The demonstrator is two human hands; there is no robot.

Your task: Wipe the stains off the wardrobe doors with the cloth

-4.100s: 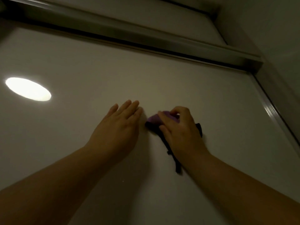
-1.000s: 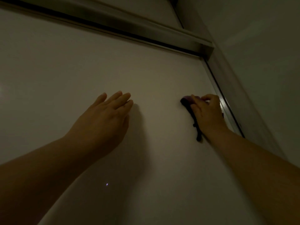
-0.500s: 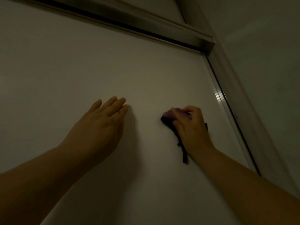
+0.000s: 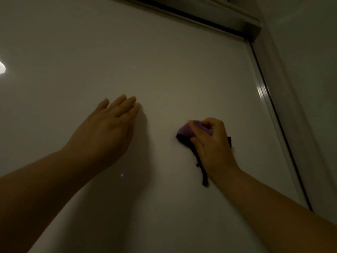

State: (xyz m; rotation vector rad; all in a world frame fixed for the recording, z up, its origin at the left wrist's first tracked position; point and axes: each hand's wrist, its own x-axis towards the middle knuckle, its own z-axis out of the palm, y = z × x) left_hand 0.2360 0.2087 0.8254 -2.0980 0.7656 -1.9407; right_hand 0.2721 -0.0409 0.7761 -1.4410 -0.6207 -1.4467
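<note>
A pale, smooth, glossy wardrobe door [image 4: 182, 70] is seen from below in dim light, and both bare hands are held up against it. The left hand [image 4: 107, 128] is laid flat on the panel with its fingers straight and close together, pointing up and to the right; nothing is held in it. The small purple cloth with a dark underside [image 4: 185, 131] is pressed against the door to the right of the left hand, with a bare stretch of panel between the two. The cloth is gripped by the right hand [image 4: 213, 143], whose fingers are curled over its upper edge. The purple fold is shown above and left of the knuckles, a dark corner is seen at the hand's right edge, and a narrow dark strip hangs down beside the wrist. The cloth is placed between the left hand and the silver metal side frame [image 4: 262, 92], touching neither. A brushed metal top rail [image 4: 218, 17] is seen above the door, and a plain grey wall [image 4: 310, 70] beyond the frame on the right. A bright patch of reflected light [image 4: 2, 68] is cut off at the left edge, and a tiny point of light [image 4: 122, 175] is seen on the panel below the left hand.
</note>
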